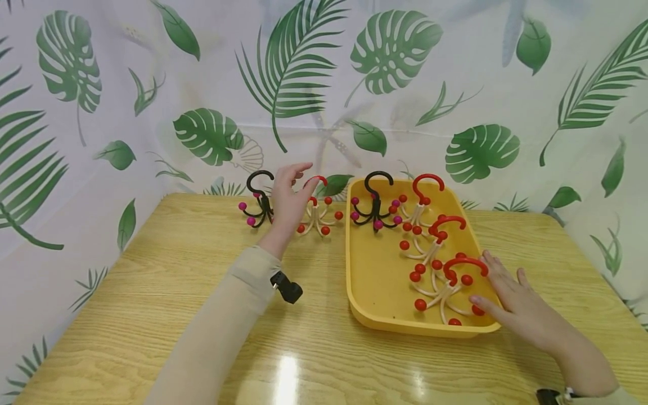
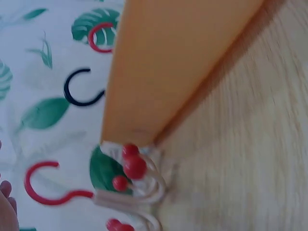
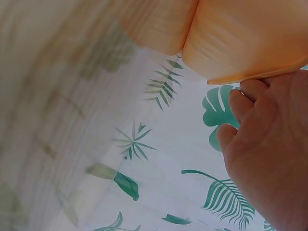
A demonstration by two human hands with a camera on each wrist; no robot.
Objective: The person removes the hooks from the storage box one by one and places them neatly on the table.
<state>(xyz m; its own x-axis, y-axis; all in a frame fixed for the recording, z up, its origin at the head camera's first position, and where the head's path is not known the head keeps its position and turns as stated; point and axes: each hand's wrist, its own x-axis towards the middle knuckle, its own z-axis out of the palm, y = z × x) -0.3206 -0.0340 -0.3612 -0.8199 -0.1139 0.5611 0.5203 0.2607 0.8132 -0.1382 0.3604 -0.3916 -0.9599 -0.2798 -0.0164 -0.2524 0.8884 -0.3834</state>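
My left hand is raised beside a red-hooked hanger with pale, red-ball-tipped arms. Its thumb and fingers are apart, and the left wrist view shows the red hook free of the hand. Left of it stands a black-hooked hanger with magenta balls, partly hidden. My right hand rests on the right rim of a yellow tray, thumb over the edge. In the right wrist view the fingers lie against the tray's outer side.
Inside the tray are another black hanger and three red-hooked ones: at the back, in the middle and at the front. A wooden table carries everything; a leaf-print cloth hangs behind.
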